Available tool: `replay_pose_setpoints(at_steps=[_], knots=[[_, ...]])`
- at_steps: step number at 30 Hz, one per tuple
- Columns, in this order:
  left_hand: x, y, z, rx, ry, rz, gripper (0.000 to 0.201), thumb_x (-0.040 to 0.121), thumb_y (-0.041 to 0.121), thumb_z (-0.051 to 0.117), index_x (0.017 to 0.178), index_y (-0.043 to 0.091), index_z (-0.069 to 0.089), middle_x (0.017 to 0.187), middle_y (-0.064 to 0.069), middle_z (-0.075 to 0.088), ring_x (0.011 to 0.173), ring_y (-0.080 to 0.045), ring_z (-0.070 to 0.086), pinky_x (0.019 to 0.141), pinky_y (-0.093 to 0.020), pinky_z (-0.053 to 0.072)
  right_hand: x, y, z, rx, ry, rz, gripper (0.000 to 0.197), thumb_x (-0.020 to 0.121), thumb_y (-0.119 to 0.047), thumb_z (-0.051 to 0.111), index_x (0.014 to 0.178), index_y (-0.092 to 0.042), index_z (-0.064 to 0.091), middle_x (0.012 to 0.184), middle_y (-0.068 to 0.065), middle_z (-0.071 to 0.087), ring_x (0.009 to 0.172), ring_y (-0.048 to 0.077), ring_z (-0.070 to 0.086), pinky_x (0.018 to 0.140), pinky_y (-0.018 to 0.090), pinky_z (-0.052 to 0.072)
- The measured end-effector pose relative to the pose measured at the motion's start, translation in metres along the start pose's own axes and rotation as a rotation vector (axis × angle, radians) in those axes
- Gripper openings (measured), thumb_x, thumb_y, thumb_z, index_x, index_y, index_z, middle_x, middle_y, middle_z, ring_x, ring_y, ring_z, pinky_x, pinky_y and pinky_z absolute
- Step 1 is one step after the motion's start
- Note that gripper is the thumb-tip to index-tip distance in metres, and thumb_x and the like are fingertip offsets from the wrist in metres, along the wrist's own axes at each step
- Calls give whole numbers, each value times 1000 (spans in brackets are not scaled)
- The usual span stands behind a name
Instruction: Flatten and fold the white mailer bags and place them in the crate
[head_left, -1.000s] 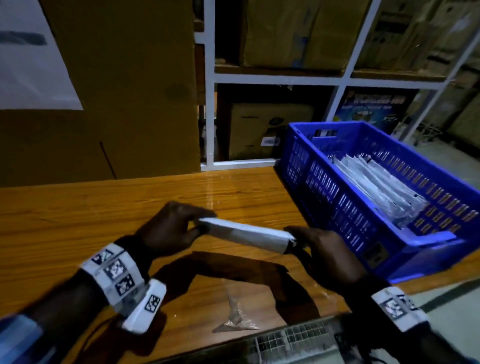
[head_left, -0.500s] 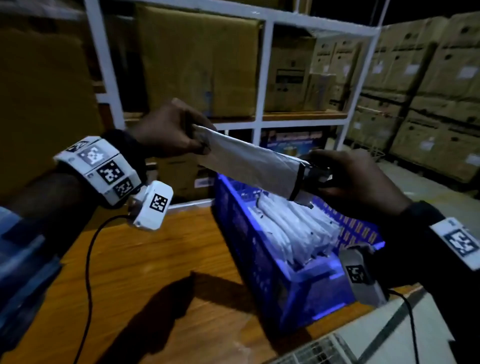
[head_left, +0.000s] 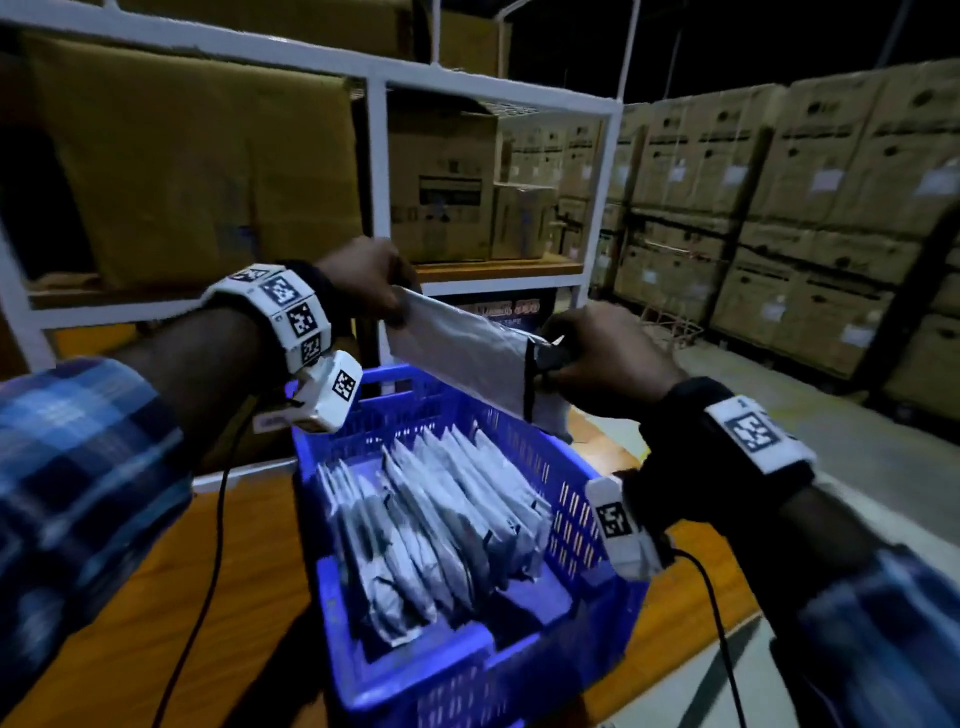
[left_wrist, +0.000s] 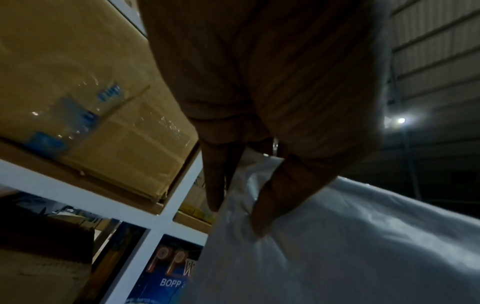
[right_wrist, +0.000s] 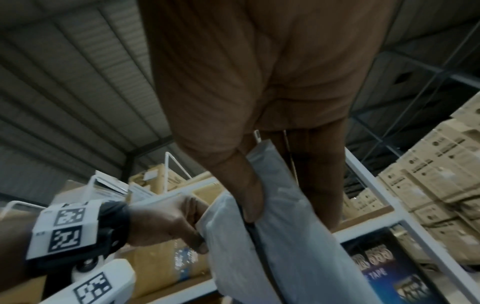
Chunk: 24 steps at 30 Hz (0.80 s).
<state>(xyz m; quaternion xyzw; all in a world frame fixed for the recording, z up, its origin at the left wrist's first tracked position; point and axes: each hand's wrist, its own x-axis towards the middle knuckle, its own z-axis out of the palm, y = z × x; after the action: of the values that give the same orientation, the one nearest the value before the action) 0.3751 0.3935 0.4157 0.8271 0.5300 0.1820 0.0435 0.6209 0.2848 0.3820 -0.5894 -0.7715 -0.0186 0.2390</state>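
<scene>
My left hand (head_left: 363, 283) and right hand (head_left: 597, 358) pinch the folded mailer bag (head_left: 462, 358) above the blue crate (head_left: 467, 670) — placing step; next, lower it beside the stacked bags (head_left: 431, 525).

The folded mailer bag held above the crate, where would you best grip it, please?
By its two short ends, one from each side, as the left hand and right hand hold it: the folded mailer bag is long, thin and floppy, so end pinches keep it taut over the crate.
</scene>
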Motion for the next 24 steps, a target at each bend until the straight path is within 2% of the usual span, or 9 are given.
replay_pose_setpoints(at_steps=[3, 7, 9, 12, 15, 17, 20, 22, 24], knots=[[32, 2, 23, 91, -23, 9, 31, 70, 1, 72, 98, 16, 75, 79, 0, 68, 73, -15, 62, 63, -27, 46, 18, 12, 18, -1, -56, 87, 25, 70, -22, 67, 93, -12, 71, 88, 14, 70, 86, 33, 65, 71, 37, 54], [70, -6, 54, 160, -151, 56, 34, 67, 4, 73, 99, 15, 76, 86, -2, 72, 80, -18, 65, 68, -29, 51, 33, 23, 42, -42, -123, 139, 23, 77, -24, 61, 97, -15, 68, 93, 15, 68, 89, 34, 64, 65, 29, 44], [88, -9, 68, 177, -205, 81, 34, 66, 6, 77, 98, 16, 77, 88, -3, 73, 81, -18, 65, 66, -27, 49, 40, 28, 52, -60, -156, 169, 25, 82, -24, 61, 107, -17, 62, 104, 17, 65, 96, 36, 61, 67, 29, 40], [111, -15, 96, 185, -275, 124, 36, 65, 8, 80, 99, 18, 77, 91, -2, 74, 86, -18, 66, 72, -29, 51, 48, 39, 70, -107, -226, 197, 34, 87, -28, 60, 120, -24, 52, 115, 18, 61, 101, 37, 59, 69, 29, 36], [130, -21, 125, 175, -312, 182, 35, 66, 8, 80, 100, 16, 76, 93, -4, 74, 89, -21, 66, 72, -25, 46, 56, 46, 87, -121, -294, 230, 46, 83, -28, 68, 125, -25, 49, 117, 15, 59, 105, 36, 58, 69, 27, 34], [135, -25, 142, 143, -305, 175, 35, 67, 7, 79, 100, 16, 76, 94, -4, 73, 90, -20, 65, 70, -22, 41, 61, 47, 98, -165, -346, 237, 47, 80, -28, 73, 121, -18, 54, 114, 16, 59, 103, 35, 58, 69, 27, 36], [137, -32, 166, 106, -280, 167, 32, 71, 9, 77, 103, 15, 74, 101, -6, 72, 96, -23, 64, 72, -21, 39, 66, 45, 109, -258, -405, 233, 34, 79, -28, 72, 106, -11, 62, 108, 19, 61, 98, 35, 60, 67, 27, 37], [134, -36, 184, 43, -212, 132, 33, 75, 19, 76, 108, 13, 70, 106, -10, 70, 101, -29, 64, 77, -27, 45, 67, 45, 114, -309, -430, 204, 34, 81, -29, 69, 109, -10, 63, 110, 20, 61, 98, 34, 61, 67, 28, 37], [132, -41, 205, 21, -145, 26, 47, 80, 30, 70, 121, 11, 57, 111, -17, 66, 105, -35, 61, 82, -36, 48, 67, 46, 116, -348, -438, 185, 37, 83, -29, 67, 114, -9, 62, 113, 20, 59, 100, 34, 60, 67, 28, 37]])
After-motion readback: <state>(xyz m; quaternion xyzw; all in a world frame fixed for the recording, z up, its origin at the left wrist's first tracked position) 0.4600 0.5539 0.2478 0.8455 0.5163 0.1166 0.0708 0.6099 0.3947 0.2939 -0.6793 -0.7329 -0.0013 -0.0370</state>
